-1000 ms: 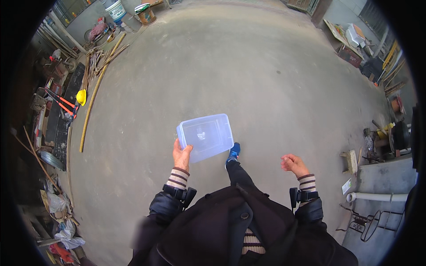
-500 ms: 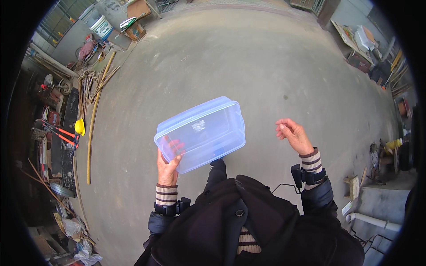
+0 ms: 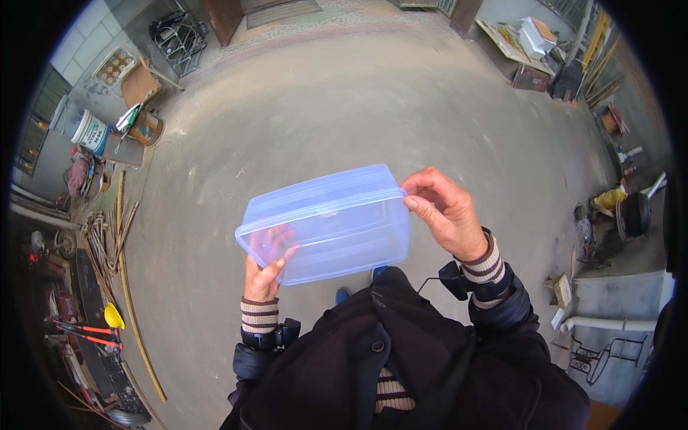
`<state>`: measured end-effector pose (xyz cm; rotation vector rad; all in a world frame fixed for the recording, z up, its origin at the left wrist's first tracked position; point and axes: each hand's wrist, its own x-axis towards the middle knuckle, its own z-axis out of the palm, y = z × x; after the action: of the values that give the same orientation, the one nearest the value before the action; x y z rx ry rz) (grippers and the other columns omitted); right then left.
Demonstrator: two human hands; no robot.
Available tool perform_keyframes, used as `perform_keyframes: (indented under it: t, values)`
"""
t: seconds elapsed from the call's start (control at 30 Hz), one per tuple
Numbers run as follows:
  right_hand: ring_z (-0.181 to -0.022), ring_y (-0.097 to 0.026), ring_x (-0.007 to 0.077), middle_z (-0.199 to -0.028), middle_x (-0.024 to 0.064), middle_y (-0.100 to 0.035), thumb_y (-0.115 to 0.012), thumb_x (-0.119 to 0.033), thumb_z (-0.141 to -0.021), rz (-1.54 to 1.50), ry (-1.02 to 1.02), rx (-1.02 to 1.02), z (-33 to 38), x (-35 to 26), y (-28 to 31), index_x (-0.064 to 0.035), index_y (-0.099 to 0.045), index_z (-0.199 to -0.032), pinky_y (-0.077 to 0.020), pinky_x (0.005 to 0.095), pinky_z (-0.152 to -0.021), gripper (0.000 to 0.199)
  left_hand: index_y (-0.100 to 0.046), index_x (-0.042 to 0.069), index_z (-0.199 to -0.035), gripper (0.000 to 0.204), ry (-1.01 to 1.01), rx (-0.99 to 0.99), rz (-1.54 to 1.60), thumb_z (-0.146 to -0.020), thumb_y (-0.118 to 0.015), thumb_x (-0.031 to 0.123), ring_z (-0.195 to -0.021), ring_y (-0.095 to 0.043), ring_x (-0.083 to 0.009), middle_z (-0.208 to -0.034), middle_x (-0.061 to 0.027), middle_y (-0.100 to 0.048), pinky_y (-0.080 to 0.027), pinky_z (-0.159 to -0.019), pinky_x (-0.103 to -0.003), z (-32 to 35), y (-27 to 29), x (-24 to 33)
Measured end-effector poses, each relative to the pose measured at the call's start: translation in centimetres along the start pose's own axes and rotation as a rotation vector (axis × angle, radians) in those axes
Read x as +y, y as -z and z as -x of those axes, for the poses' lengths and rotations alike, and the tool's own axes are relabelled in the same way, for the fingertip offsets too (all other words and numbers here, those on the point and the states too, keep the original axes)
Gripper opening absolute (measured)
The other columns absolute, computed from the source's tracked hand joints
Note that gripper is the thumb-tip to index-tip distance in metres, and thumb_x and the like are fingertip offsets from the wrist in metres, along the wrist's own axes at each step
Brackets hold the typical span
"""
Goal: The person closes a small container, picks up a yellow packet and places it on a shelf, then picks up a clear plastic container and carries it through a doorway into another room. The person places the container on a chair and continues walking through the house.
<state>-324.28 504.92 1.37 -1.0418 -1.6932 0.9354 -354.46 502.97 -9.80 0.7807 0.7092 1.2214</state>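
Note:
A clear bluish plastic container point(image 3: 337, 226) with a raised rim is held up in front of my body, tilted with its right end higher. My left hand point(image 3: 266, 266) grips its lower left end, the thumb on the near side and the fingers showing through the clear plastic. At the upper right corner my right hand point(image 3: 446, 213) pinches the rim between thumb and fingers. Striped cuffs and a black strapped device sit on each wrist.
Grey concrete floor point(image 3: 344, 107) spreads around me. Along the left lie long poles point(image 3: 132, 301), a yellow hard hat point(image 3: 113, 315) and orange-handled cutters point(image 3: 89, 331). A white bucket point(image 3: 91, 132) stands farther back. On the right are a white pipe point(image 3: 609, 325) and a low concrete ledge point(image 3: 616, 290).
My right hand has come in from the right and taken hold of the container's corner. The container has tipped slightly, and the view of the room has shifted.

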Motion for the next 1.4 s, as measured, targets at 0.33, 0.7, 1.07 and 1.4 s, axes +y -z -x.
perform_keyframes:
  t: [0.33,0.7,1.07,1.4]
  values:
    - [-0.084,-0.054,0.0107,-0.087,0.0018,-0.053,-0.058,-0.006,-0.085,-0.293,-0.063,-0.12,-19.4,11.2,7.7,-0.0002,-0.054,-0.091,-0.0456,0.0255,-0.077,0.008,-0.017,0.008,-0.139,0.089,-0.041,-0.012,0.005,-0.067,-0.067,0.004,-0.129,-0.025,-0.033,-0.137,-0.0137,-0.027,-0.027,-0.102,-0.056,-23.9,0.4,0.4]
    - [-0.083,-0.05,0.0073,-0.088,-0.0003,-0.05,-0.053,-0.003,-0.087,-0.424,-0.297,-0.256,-41.5,21.6,11.8,-0.0014,-0.05,-0.093,-0.0437,0.0238,-0.077,0.007,-0.024,0.007,-0.137,0.08,0.039,0.117,0.003,-0.069,-0.066,0.006,-0.116,-0.041,-0.0333,-0.13,-0.0155,-0.035,-0.038,-0.096,-0.052,-43.8,2.6,3.4]
    - [-0.072,-0.051,0.0082,-0.079,-0.0003,-0.054,-0.052,-0.011,-0.089,-0.47,-0.5,-0.146,-68.0,33.2,13.8,-0.004,-0.051,-0.087,-0.0444,0.0239,-0.068,0.008,-0.026,0.004,-0.136,0.069,0.292,0.022,0.059,-0.08,-0.06,0.023,-0.108,-0.048,-0.0246,-0.122,-0.0145,-0.046,-0.047,-0.087,-0.041,-74.5,9.3,7.8]
    - [-0.07,-0.049,0.0059,-0.079,-0.0025,-0.054,-0.051,-0.013,-0.089,-0.763,-0.609,0.023,-88.7,46.1,20.4,-0.0063,-0.054,-0.088,-0.0443,0.0225,-0.067,0.007,-0.014,0.008,-0.139,0.072,0.425,-0.143,0.027,-0.085,-0.055,0.03,-0.108,-0.049,-0.027,-0.12,-0.016,-0.045,-0.046,-0.086,-0.042,-100.1,9.6,10.9]
